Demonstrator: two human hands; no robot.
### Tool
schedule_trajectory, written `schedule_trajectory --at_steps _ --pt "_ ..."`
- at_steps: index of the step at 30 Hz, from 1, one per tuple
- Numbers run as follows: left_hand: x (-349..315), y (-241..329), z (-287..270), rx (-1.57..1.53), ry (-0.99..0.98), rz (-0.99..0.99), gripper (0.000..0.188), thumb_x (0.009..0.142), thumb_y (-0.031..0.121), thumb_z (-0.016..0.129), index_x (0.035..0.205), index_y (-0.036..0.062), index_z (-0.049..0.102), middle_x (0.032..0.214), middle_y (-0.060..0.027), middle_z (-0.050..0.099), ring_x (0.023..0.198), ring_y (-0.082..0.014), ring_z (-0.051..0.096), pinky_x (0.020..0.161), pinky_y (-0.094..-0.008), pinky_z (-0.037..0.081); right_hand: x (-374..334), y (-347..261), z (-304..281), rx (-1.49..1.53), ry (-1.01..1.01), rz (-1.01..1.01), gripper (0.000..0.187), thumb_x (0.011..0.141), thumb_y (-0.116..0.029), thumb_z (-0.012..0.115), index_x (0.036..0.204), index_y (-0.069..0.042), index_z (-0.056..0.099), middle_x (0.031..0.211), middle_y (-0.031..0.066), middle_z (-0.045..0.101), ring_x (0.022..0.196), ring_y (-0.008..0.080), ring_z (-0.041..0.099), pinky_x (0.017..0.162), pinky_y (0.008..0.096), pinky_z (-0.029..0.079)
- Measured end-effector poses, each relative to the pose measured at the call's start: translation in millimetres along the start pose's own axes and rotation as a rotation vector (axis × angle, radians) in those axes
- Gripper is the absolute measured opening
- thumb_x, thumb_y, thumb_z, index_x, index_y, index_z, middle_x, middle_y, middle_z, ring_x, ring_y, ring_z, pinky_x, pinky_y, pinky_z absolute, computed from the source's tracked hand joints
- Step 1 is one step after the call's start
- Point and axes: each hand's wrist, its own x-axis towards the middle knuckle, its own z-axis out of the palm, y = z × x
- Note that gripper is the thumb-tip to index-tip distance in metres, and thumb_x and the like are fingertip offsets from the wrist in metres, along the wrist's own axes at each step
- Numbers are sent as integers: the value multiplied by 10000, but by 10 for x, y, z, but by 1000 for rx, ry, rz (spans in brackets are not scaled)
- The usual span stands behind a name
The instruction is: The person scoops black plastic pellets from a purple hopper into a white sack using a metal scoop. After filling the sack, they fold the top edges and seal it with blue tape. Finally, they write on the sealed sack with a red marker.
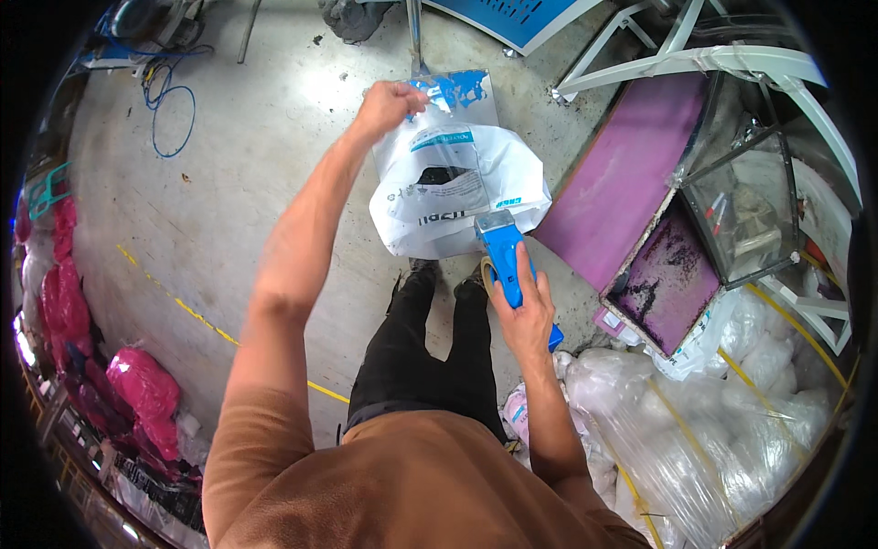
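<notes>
The concrete floor [247, 174] takes up most of the room, with a yellow line [197, 316] running across it and a blue cable [169, 110] looped near the far wall. To the person's right a purple board [631, 174] leans beside a purple-lined tray [668, 284], and below that sit heaps of clear plastic bags [722, 412] strapped with yellow bands. Pink bags [142, 389] pile up on the left.

In the middle, just in front of the person's feet, hangs the white plastic bag [457, 188], lifted off the floor. The left hand [389, 102] is closed on its top edge, pinching the film so the bag dangles below. It bulges and creases softly, and something dark shows through a clear window in its front. I judge it light and limp, with no stiffness of its own, and the slick film looks likely to slip unless the edge is gathered and held firmly, as it is now. The top seam seems the sensible place to hold; anywhere lower would just crumple.

The right hand [526, 316] is wrapped tight around a blue tape dispenser [505, 256], whose head touches the bag's lower right corner. The dispenser looks rigid and easy to hold by its handle; a roll of tape shows at its side.
</notes>
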Motion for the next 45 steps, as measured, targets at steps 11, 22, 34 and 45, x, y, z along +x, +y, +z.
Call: schedule_trajectory --at_steps 11,22,34,45 --pt "566 -573 133 -112 -55 -349 136 950 130 709 965 17 783 849 -44 740 702 -101 616 650 -251 507 403 197 413 -49 -58 24 698 847 -197 757 1496 -241 503 961 162 541 819 404 636 700 496 555" --pt "421 -972 610 -75 -102 -440 122 872 73 725 964 26 789 932 -57 763 789 -122 658 701 -278 546 256 445 536 -109 -113 70 673 872 -225 737 1500 -247 493 969 173 554 797 417 648 691 511 554" --pt "292 -939 783 276 -46 -360 229 843 309 804 934 100 821 775 -32 754 685 -126 679 684 -288 544 209 666 704 -112 -160 83 709 863 -194 742 1514 -257 468 995 181 546 851 431 643 721 511 551" --pt "348 -999 847 347 -64 -342 218 846 277 795 954 89 817 834 -21 771 725 -112 693 707 -267 550 -842 1077 502 -207 -215 135 775 809 -136 768 1516 -249 472 961 157 547 808 393 660 689 480 570"
